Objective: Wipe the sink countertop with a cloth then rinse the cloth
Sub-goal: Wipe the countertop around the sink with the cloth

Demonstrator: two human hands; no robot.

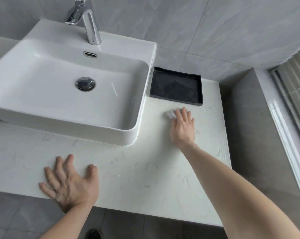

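Wiping step in progress, on the part of the countertop (145,169) to the right of the sink (59,100). Right hand (182,126) flat, fingers straight and close together, pressing a small white cloth (169,114) onto the marble just in front of the black tray (176,86). Left hand (68,183) spread wide on the front edge, holding nothing, probably for support.

To do it well: keep the palm low and the pressure even, move in overlapping strokes from the tray toward the front edge. Cloth very small and mostly hidden under the fingers, so easy to lose; better to keep the fingertips on top of it. Rinsing under the faucet (90,23) not yet done.
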